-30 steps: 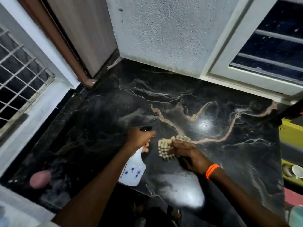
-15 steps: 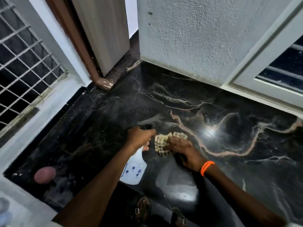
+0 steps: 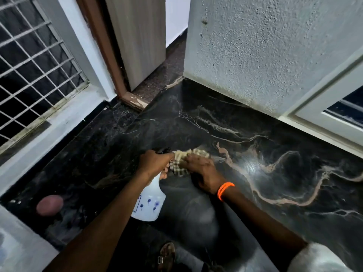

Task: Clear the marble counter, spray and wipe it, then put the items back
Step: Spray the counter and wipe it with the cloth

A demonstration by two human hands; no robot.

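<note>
Wiping cloth (image 3: 181, 163) (bottle (image 3: 149, 203) print unreadable)

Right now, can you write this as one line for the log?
step: wiping | left hand: holds bottle | right hand: presses cloth on counter | items: not back yet

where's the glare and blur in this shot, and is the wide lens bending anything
Head view: a bright sheen sits on the marble counter right of the cloth; a hazy pale reflection lies near the front edge; the bottom corners are smeared and soft; the door frame and window grille lean outward from lens distortion.
</note>
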